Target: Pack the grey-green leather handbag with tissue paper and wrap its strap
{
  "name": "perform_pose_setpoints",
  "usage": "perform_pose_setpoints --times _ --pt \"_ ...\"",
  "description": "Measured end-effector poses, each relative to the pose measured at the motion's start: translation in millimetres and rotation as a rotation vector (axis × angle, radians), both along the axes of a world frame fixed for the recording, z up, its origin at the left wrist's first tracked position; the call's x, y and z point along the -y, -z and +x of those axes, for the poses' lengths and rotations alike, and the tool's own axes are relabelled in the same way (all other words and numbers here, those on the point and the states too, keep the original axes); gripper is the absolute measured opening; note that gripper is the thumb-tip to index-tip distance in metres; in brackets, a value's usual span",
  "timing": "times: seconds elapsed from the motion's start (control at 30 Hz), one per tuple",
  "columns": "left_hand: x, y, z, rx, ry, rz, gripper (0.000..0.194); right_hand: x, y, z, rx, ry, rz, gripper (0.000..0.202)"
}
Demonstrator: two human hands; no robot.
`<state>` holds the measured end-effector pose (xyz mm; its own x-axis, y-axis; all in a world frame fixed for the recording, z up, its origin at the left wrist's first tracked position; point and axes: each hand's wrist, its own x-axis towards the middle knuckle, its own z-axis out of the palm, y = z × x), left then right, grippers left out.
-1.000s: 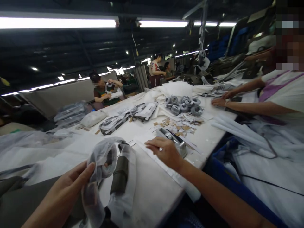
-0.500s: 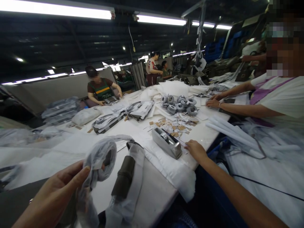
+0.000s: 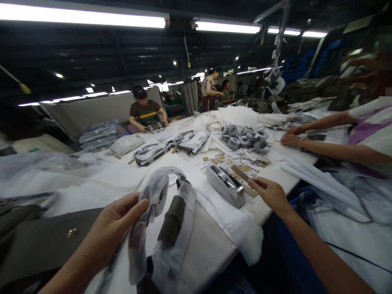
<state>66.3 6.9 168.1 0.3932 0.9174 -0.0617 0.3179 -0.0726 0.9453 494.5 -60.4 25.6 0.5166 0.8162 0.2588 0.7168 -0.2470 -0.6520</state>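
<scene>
My left hand [image 3: 114,226] pinches a coiled bag strap [image 3: 153,190] wrapped in thin translucent sheeting, with a tail hanging below the fingers. Beside it, a dark olive shoulder pad [image 3: 172,220] lies partly covered by the same wrapping. My right hand [image 3: 271,196] is closed, thumb against fingers, on a narrow brown card strip [image 3: 239,173] at the right side of a grey tape dispenser [image 3: 226,185]. Beyond the dispenser, small white and brown tags [image 3: 241,161] lie scattered. An olive bag [image 3: 45,237] with a gold clasp is at lower left.
Several wrapped strap coils [image 3: 245,136] are heaped farther back on the white table [image 3: 203,241]. White padding [image 3: 232,220] hangs over the near edge. A co-worker's hands [image 3: 292,136] work at the right, above plastic sheeting [image 3: 339,200]. Another person [image 3: 147,112] works across the table.
My right hand has lifted slightly, and a brown card strip now shows in its fingers. The left hand still holds the wrapped strap. My view has turned a little left.
</scene>
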Motion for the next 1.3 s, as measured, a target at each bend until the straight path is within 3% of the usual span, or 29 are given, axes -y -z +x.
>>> perform_pose_setpoints --times 0.07,0.13,0.27,0.43,0.57,0.83,0.93,1.1,1.2,1.3 --pt "1 0.1 3 0.015 0.007 0.033 0.038 3 -25.2 -31 -0.289 -0.201 0.108 0.041" --pt "3 0.1 6 0.021 0.004 0.058 0.037 6 -48.6 -65 -0.484 -0.38 0.1 0.039" --pt "8 -2.3 13 0.028 0.012 0.084 0.039 2 -80.3 -125 -0.509 -0.648 0.046 0.026" --pt "13 -9.6 16 -0.065 0.041 0.233 0.038 -22 -90.8 -176 -0.528 -0.773 0.062 0.027" --pt "13 -12.3 14 -0.13 0.085 0.291 0.038 -37 -94.8 -203 -0.699 -0.85 0.082 0.036" --pt "22 -24.1 9 -0.305 0.062 0.508 0.031 -33 -114.5 -213 -1.158 -1.044 -0.151 0.043" --pt "27 -28.5 9 -0.429 0.019 0.606 0.033 -32 -117.5 -215 -1.166 -1.045 -0.128 0.049" --pt "32 -28.6 12 -0.543 -0.037 0.698 0.028 -37 -112.6 -228 -1.102 -0.86 -0.034 0.053" --pt "31 -23.7 12 -0.468 -0.046 0.671 0.027 -40 -109.4 -233 -1.078 -0.822 -0.031 0.052" --pt "25 -14.4 9 -0.252 -0.03 0.572 0.029 -43 -108.3 -235 -1.042 -0.809 -0.025 0.052"
